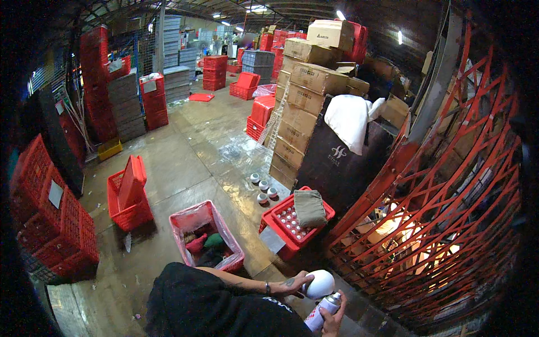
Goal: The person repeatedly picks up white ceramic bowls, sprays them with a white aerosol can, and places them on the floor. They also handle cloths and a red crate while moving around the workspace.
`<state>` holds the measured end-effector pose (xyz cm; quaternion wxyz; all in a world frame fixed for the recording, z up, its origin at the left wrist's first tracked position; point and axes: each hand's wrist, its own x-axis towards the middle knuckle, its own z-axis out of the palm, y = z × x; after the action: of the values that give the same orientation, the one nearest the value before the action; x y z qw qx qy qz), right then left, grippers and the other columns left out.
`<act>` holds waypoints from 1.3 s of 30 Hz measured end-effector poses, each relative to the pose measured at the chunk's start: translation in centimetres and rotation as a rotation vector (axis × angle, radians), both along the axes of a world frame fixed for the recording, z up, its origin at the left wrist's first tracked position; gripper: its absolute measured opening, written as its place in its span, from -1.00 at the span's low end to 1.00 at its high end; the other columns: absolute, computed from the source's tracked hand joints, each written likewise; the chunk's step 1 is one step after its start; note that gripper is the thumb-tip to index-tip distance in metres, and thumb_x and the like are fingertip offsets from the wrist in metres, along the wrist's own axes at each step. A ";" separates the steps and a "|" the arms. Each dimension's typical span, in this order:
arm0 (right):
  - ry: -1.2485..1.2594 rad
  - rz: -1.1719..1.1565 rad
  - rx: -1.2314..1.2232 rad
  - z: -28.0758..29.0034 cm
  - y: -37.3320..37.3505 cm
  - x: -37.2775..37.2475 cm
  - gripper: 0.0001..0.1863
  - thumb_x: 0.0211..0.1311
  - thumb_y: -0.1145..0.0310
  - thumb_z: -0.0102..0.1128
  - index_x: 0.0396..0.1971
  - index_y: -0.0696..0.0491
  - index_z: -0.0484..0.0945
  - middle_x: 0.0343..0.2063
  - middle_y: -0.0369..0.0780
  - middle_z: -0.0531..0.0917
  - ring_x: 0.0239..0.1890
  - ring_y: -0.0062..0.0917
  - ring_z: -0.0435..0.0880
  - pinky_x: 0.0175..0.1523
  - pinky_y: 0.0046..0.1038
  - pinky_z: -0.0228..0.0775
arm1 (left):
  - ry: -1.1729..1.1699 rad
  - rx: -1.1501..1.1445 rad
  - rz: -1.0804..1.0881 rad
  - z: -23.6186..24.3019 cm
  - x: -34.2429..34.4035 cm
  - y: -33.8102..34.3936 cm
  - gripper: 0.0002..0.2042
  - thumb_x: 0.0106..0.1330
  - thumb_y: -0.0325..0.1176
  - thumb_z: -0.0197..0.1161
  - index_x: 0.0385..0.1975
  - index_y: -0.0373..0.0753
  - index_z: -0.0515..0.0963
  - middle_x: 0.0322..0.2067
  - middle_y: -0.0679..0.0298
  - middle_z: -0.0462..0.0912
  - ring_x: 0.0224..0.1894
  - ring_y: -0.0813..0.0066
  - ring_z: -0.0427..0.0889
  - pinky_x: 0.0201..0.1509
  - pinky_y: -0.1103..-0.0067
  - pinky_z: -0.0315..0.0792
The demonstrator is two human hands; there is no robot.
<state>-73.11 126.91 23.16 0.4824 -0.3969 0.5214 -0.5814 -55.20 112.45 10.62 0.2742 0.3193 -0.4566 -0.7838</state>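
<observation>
My left hand (295, 285) is wrapped round the side of a smooth white rounded piece (320, 284), perhaps a ball or dome; its underside is hidden. Just below it, my right hand (335, 320) grips a white spray can (324, 310) with a reddish pattern. The can stands tilted, its top close to the white piece. On the floor ahead sit several similar white rounded pieces (272, 192) with dark reddish lower parts. Beyond my hands, a red crate (273, 216) holds rows of small white-topped items, partly covered by a grey-green cloth (309, 208).
A red bin (175, 231) lined with clear plastic holds red, green and dark cloth. Another red crate (149, 215) stands farther left, near stacked red crates (59, 224). Tall cardboard boxes (292, 135) rise ahead. A red folding lattice gate (426, 224) runs along my right.
</observation>
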 end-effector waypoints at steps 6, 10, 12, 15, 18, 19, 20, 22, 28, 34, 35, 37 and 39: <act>0.164 -0.065 -0.014 0.5 0.7 -0.6 0.02 -0.36 0.22 0.48 0.29 0.02 0.27 0.04 -0.16 0.45 0.02 -0.31 0.52 0.19 -0.28 0.36 | -0.134 0.065 -0.010 10.5 1.5 3.1 -0.20 0.27 0.39 0.06 0.25 -0.18 0.22 0.11 0.17 0.35 0.08 0.27 0.46 0.07 0.24 0.44; 0.157 -0.059 -0.012 -0.3 0.9 -1.0 0.01 -0.37 0.26 0.47 0.29 0.01 0.28 0.05 -0.16 0.45 0.04 -0.32 0.52 0.19 -0.30 0.36 | -0.130 0.021 -0.052 13.3 2.5 3.3 -0.19 0.25 0.40 0.07 0.26 -0.19 0.21 0.11 0.15 0.36 0.09 0.24 0.45 0.12 0.21 0.41; 0.144 -0.053 -0.015 -0.5 0.8 -1.0 0.01 -0.38 0.27 0.47 0.29 0.01 0.28 0.05 -0.17 0.45 0.03 -0.33 0.51 0.18 -0.30 0.36 | -0.141 0.002 -0.046 14.2 2.7 3.5 -0.18 0.25 0.41 0.06 0.26 -0.19 0.21 0.10 0.14 0.38 0.10 0.23 0.46 0.13 0.22 0.40; 0.126 -0.056 -0.019 -0.6 0.6 -0.6 0.01 -0.39 0.29 0.47 0.28 -0.01 0.29 0.04 -0.19 0.45 0.02 -0.34 0.51 0.18 -0.31 0.37 | -0.215 0.042 -0.062 12.5 2.1 2.7 -0.15 0.23 0.46 0.02 0.26 -0.19 0.21 0.09 0.11 0.41 0.12 0.22 0.45 0.11 0.21 0.41; 0.086 -0.066 -0.034 -0.7 0.6 -0.5 0.00 -0.39 0.31 0.47 0.28 -0.02 0.29 0.03 -0.19 0.44 0.02 -0.35 0.50 0.18 -0.31 0.37 | -0.170 0.083 -0.040 12.4 1.4 3.0 -0.12 0.21 0.48 -0.02 0.25 -0.20 0.21 0.10 0.10 0.42 0.10 0.22 0.49 0.07 0.19 0.42; 0.064 -0.053 -0.032 0.0 0.8 -0.2 0.01 -0.39 0.31 0.47 0.28 -0.02 0.29 0.03 -0.19 0.45 0.02 -0.35 0.50 0.18 -0.31 0.37 | -0.165 0.076 -0.043 12.1 1.4 2.8 -0.12 0.21 0.49 -0.02 0.26 -0.21 0.20 0.10 0.09 0.42 0.09 0.22 0.51 0.06 0.18 0.43; 0.043 -0.040 -0.031 0.3 0.7 0.0 0.01 -0.38 0.32 0.47 0.29 -0.02 0.28 0.03 -0.19 0.45 0.03 -0.35 0.49 0.18 -0.30 0.37 | -0.160 0.070 -0.046 11.7 1.3 2.4 -0.11 0.21 0.49 -0.02 0.26 -0.21 0.20 0.11 0.08 0.42 0.08 0.21 0.52 0.05 0.17 0.43; 0.095 -0.041 -0.047 0.1 0.6 0.0 0.01 -0.37 0.33 0.48 0.30 -0.01 0.27 0.03 -0.19 0.44 0.03 -0.35 0.49 0.18 -0.30 0.36 | -0.169 0.052 -0.041 9.4 0.9 2.1 -0.10 0.21 0.49 -0.02 0.27 -0.23 0.18 0.11 0.08 0.41 0.04 0.20 0.55 0.05 0.17 0.44; 0.053 -0.056 -0.082 -2.1 0.8 -0.3 0.00 -0.26 0.38 0.46 0.34 0.00 0.21 0.08 -0.17 0.43 0.10 -0.37 0.46 0.24 -0.31 0.31 | -0.158 0.097 -0.051 8.8 0.8 2.0 -0.10 0.22 0.48 -0.03 0.29 -0.23 0.17 0.11 0.06 0.39 0.02 0.22 0.53 0.04 0.21 0.44; 0.040 -0.071 -0.051 -1.4 1.3 0.0 0.00 -0.34 0.37 0.46 0.30 -0.01 0.25 0.04 -0.19 0.43 0.05 -0.35 0.49 0.21 -0.30 0.34 | -0.204 -0.022 -0.010 10.2 1.1 2.3 -0.11 0.24 0.48 -0.04 0.14 -0.38 0.34 -0.03 0.10 0.46 -0.08 0.34 0.52 -0.19 0.44 0.48; 0.043 -0.069 -0.053 -1.5 1.2 -0.1 0.00 -0.34 0.38 0.45 0.30 -0.01 0.25 0.04 -0.19 0.43 0.05 -0.36 0.49 0.21 -0.30 0.34 | -0.182 -0.032 -0.030 10.0 1.2 2.2 -0.10 0.24 0.48 -0.06 0.14 -0.39 0.34 -0.03 0.10 0.46 -0.07 0.33 0.50 -0.16 0.43 0.47; 0.058 -0.086 -0.073 -2.5 1.1 -0.4 0.00 -0.35 0.38 0.45 0.30 -0.01 0.25 0.04 -0.20 0.43 0.04 -0.35 0.49 0.20 -0.30 0.35 | -0.119 -0.058 -0.099 9.6 1.1 1.7 -0.08 0.25 0.49 -0.08 0.16 -0.42 0.33 -0.02 0.11 0.45 -0.07 0.33 0.48 -0.08 0.42 0.44; 0.045 -0.090 -0.059 -2.5 1.2 -0.2 0.01 -0.36 0.38 0.45 0.30 -0.02 0.25 0.04 -0.21 0.43 0.03 -0.36 0.50 0.19 -0.30 0.35 | -0.119 -0.067 -0.113 9.8 1.3 1.8 -0.07 0.25 0.49 -0.10 0.17 -0.43 0.33 -0.02 0.10 0.44 -0.06 0.32 0.46 -0.04 0.40 0.42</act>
<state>-73.27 128.08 20.70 0.4318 -0.4001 0.5320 -0.6087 -53.85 114.20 20.44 0.2125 0.3298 -0.5156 -0.7618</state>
